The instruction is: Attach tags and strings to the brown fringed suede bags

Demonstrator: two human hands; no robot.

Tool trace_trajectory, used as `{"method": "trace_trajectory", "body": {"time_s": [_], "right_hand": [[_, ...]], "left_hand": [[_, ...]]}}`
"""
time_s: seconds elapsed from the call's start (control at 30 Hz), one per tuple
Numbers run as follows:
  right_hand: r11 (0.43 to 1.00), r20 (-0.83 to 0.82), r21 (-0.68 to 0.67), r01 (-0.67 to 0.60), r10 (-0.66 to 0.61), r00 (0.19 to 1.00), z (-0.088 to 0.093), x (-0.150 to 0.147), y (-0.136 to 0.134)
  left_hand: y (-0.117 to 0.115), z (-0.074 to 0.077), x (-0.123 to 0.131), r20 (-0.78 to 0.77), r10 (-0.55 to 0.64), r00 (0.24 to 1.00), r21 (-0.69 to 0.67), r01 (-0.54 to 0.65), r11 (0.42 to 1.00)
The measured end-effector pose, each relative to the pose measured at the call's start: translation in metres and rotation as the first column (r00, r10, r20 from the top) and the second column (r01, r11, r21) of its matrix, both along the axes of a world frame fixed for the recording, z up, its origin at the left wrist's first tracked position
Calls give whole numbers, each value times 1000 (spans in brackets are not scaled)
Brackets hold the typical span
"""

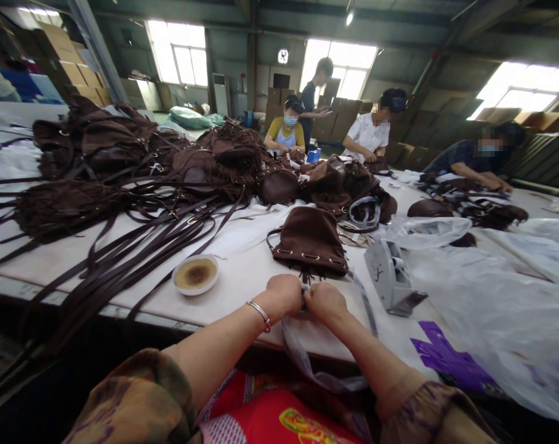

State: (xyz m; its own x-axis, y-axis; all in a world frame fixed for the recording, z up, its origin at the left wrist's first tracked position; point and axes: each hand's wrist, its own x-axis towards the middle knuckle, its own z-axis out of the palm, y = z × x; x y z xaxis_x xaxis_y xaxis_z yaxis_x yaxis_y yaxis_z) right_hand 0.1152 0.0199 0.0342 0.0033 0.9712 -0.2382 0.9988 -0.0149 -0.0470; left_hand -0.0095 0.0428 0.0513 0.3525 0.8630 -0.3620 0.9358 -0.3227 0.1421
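My left hand, with a silver bangle on its wrist, and my right hand meet knuckle to knuckle over the table's near side. The fingers of both are closed around something small and greyish, mostly hidden between them. Just beyond lies a dark brown drawstring bag with metal eyelets; its fringe reaches toward my fingers. A clear plastic strip hangs below my hands over the table edge. Left of them is a white bowl with a yellowish-brown filling.
A large heap of brown fringed bags with long straps fills the left. A tape dispenser, clear plastic sheeting and a purple piece are on the right. Several people are across the table.
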Motion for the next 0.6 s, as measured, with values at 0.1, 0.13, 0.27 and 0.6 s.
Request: {"method": "trace_trajectory", "body": {"time_s": [0.1, 0.13, 0.27, 0.6], "right_hand": [[990, 29, 44, -133, 132, 991, 7, 1, -2], [979, 44, 57, -195, 193, 980, 10, 2, -1], [951, 60, 13, -308, 307, 950, 16, 2, 3], [999, 20, -26, -18, 19, 1000, 4, 0, 2]], "left_hand": [[2, 1, -1, 14, -49, 999, 10, 49, 999], [2, 2, -2, 22, -72, 997, 18, 72, 997], [0, 6, -6, 36, -111, 993, 57, 108, 992], [-2, 5, -8, 14, 11, 1000, 53, -11, 999]]}}
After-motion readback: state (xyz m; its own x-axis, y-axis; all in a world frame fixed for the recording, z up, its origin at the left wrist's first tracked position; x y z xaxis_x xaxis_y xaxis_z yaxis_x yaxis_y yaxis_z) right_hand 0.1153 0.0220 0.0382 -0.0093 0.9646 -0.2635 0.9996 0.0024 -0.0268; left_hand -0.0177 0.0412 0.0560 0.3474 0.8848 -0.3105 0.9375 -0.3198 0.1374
